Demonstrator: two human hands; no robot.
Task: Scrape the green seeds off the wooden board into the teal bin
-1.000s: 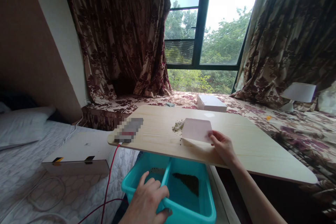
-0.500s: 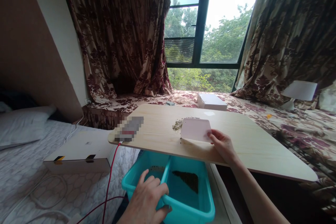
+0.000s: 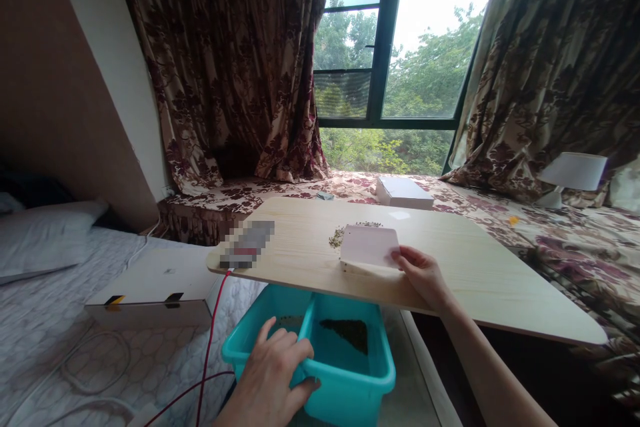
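My right hand (image 3: 423, 273) grips the right edge of a pale pink flat scraper card (image 3: 369, 247) standing tilted on the light wooden tabletop (image 3: 475, 273). A small pile of dark green grains (image 3: 337, 235) lies just left of and behind the card. Below the table's near edge, my left hand (image 3: 273, 373) clasps the front rim and middle divider of a teal plastic bin (image 3: 365, 373) with two compartments. Dark grains (image 3: 350, 330) lie in the right compartment, and a few in the left one.
A blurred small object (image 3: 247, 245) sits at the table's left end, with a red cable (image 3: 213, 340) hanging from it. A white box (image 3: 150, 287) rests on the bed at left. Another white box (image 3: 403, 191) and a lamp (image 3: 570, 177) stand on the patterned window seat.
The scraper card and my right hand have slid slightly left and nearer to the table's front edge. The teal bin has shifted a little left with my left hand.
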